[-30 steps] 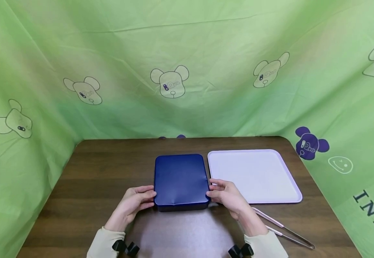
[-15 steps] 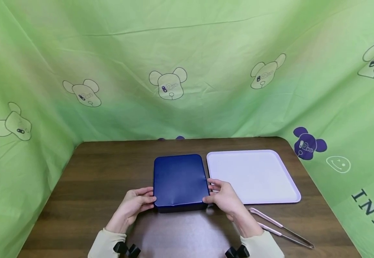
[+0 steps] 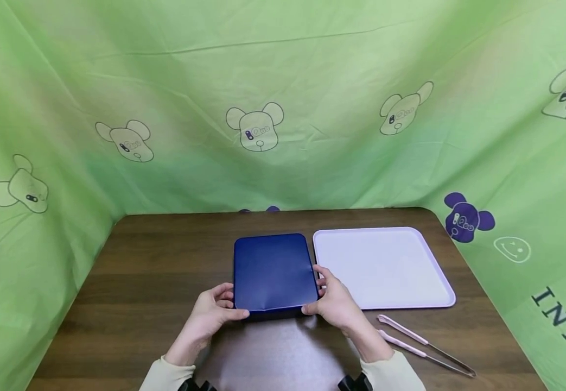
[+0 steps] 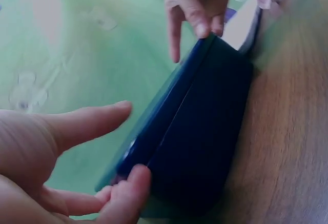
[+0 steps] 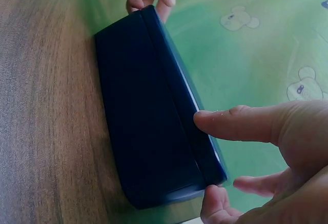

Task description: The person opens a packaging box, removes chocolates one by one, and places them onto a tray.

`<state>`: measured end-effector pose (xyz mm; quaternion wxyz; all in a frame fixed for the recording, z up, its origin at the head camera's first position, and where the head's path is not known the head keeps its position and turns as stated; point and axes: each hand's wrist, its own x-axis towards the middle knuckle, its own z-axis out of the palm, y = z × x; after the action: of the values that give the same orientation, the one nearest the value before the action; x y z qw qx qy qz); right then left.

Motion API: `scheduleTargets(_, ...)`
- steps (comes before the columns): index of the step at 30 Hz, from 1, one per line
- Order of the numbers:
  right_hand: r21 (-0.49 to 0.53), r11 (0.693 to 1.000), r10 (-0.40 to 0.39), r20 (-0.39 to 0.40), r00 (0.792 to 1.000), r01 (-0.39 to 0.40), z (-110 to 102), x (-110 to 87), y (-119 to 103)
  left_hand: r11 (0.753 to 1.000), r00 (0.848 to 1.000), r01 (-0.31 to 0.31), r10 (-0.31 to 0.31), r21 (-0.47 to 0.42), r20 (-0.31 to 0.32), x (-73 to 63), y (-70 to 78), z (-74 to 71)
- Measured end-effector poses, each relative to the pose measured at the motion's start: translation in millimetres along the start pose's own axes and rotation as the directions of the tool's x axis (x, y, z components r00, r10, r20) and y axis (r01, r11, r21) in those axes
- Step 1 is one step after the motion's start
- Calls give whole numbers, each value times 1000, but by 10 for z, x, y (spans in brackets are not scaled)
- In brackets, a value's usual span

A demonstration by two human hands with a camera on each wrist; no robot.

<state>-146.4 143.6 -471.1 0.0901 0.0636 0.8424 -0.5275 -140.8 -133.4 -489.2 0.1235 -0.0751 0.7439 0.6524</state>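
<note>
while the navy rectangular box (image 3: 273, 271) sits, in head view, on the brown wooden table (image 3: 165, 244), the lilac rectangular tray (image 3: 382, 266) just right of it, uneven pressure could skew it sideways; more room lies left of it. left wrist view: left hand (image 4: 31, 149) spread wide, fingertips touching the box. right wrist view: right hand (image 5: 302, 147) pinching its near corner.

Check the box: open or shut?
Shut: the lid sits over the box, no open gap showing along the front in either wrist view.

My head view looks forward, down across bench (image 3: 165, 255); my wrist views sit close, steeply tilted, both sharing near side of blue box (image 5: 146, 111).
</note>
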Motion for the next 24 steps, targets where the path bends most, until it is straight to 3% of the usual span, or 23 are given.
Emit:
scheduleTargets(1,-9,1000,-4,2,1000,4,1,0,-7,996,999,-32,34,77,-14,-16,12,20)
scheduleTargets(3,-28,1000,-9,1,1000,9,6,5,-16,965,994,-91,103,247,-34,-32,30,65)
scheduleTargets(5,-26,1000,-8,0,1000,8,16,12,-17,914,985,-137,168,382,-47,-38,43,112)
scheduleTargets(8,-24,1000,-14,5,1000,14,37,29,-15,845,972,-153,221,512,-75,-31,35,171)
scheduleTargets(16,-89,996,-28,3,1000,28,63,47,-32,779,952,-120,266,616,-150,-20,32,254)
scheduleTargets(20,-145,989,-33,-5,999,32,71,43,-38,763,950,-112,271,637,-157,-18,61,266)
scheduleTargets(24,-127,991,-41,2,999,40,63,45,-40,761,954,-115,264,638,-144,-8,75,247)
